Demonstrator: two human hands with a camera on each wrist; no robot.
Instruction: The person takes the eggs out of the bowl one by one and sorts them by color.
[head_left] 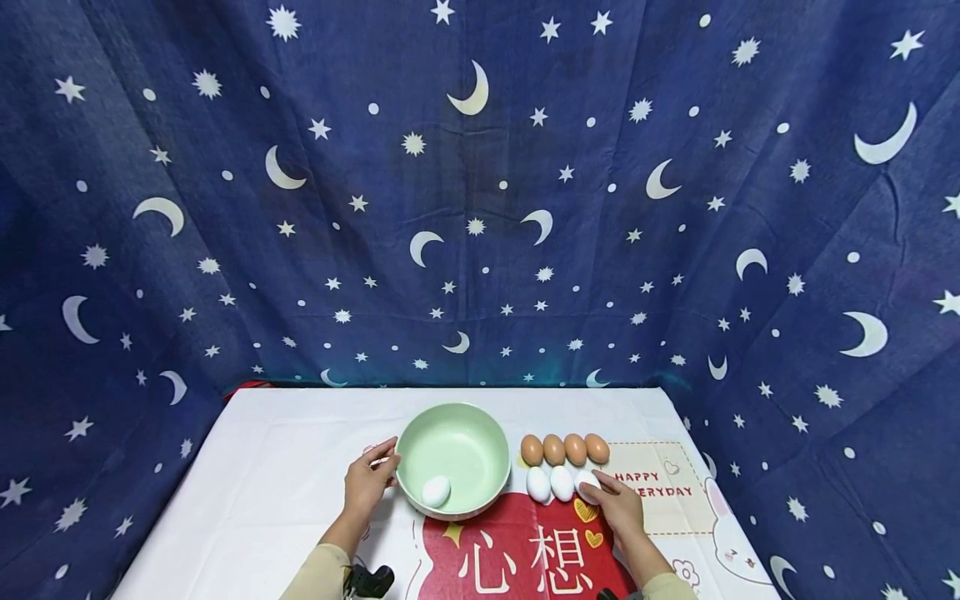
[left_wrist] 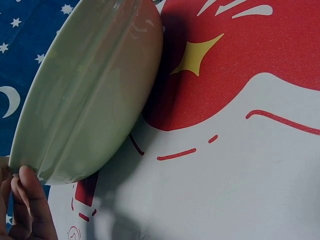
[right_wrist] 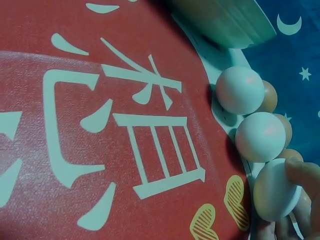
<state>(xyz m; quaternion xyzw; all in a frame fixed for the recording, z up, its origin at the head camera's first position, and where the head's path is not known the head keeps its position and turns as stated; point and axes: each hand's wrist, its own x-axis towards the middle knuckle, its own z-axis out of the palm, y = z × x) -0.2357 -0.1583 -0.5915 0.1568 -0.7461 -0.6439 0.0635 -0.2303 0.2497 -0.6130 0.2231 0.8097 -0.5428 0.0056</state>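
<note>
A pale green bowl (head_left: 480, 446) stands on the table, with one white egg (head_left: 436, 492) lying inside near its front. My left hand (head_left: 369, 482) holds the bowl's left rim between thumb and fingers; its fingertips (left_wrist: 31, 182) show at the rim in the left wrist view. To the right of the bowl, my right hand (head_left: 621, 510) pinches the rightmost white egg (right_wrist: 276, 191). Two more white eggs (head_left: 537, 484) sit beside it in a row. Behind them is a row of several brown eggs (head_left: 553, 450), partly hidden by the white ones in the right wrist view.
A white tablecloth (head_left: 262, 475) covers the table, printed with a red patch (head_left: 495, 533) with characters, hearts and a rabbit (head_left: 733, 537). Blue curtains (head_left: 480, 250) with moons and stars hang behind and at both sides.
</note>
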